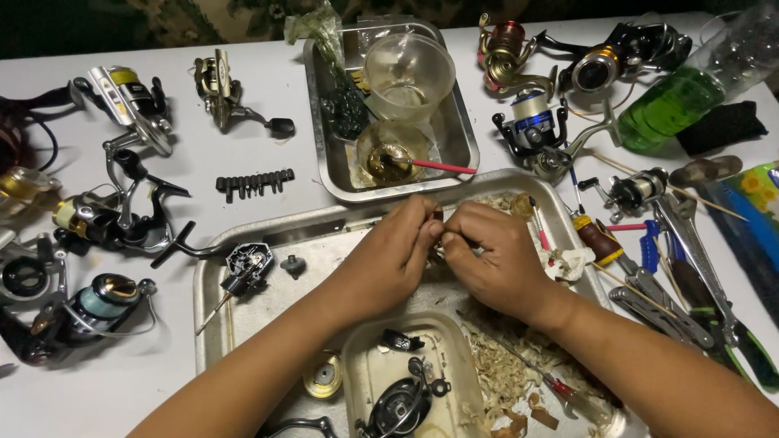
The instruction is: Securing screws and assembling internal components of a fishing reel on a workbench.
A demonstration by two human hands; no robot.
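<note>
Both hands meet over the middle of a large metal tray (213, 280): the left hand (389, 255) and right hand (491, 259) pinch one small dark part (439, 237) between closed fingertips; what it is cannot be told. Such a tiny piece could slip and vanish among the pale shavings (507, 369) on the tray's near right. A reel body (247, 266) lies at the tray's left. Near, a plastic tub (357, 377) holds black reel parts. Far, a smaller steel pan (459, 138) holds a clear cup (410, 73) and a bowl (385, 154) of brownish liquid with a red-handled brush (442, 166). Reels (531, 122) and tools (673, 243) lie around.
</note>
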